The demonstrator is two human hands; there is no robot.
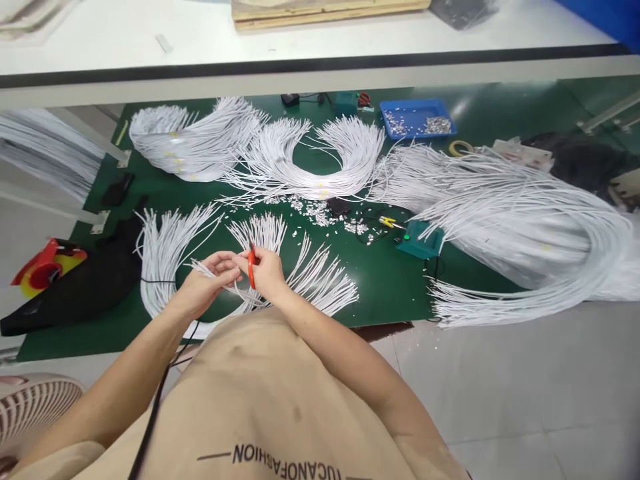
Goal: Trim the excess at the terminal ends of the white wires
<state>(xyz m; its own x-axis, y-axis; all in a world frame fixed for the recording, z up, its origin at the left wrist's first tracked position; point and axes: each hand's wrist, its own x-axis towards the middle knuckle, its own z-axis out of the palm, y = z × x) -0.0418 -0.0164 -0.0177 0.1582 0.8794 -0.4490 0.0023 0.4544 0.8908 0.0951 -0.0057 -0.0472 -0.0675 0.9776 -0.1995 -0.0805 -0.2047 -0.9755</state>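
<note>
My left hand [209,283] is closed with its fingers pinching a few thin white wires [201,268]. Touching its fingertips, my right hand [267,272] grips small red-handled cutters [251,270]; their dark tip points away from me. Whether the right fingers also pinch a wire is too small to tell. Just beyond the hands, a fanned bundle of white wire ends [260,232] lies on the green table. More wire ends [325,280] spread to the right of my right wrist. Left of my left hand, a curved wire bundle [163,250] is bound with a dark tie.
Loose small metal pieces [317,212] lie scattered on the green mat [390,293]. Further back are looped wire bundles [345,160] and a blue tray [419,135] of metal pieces. A green device [423,241] stands at right, a red tape dispenser [47,267] at left. A shelf [320,70] overhangs the table.
</note>
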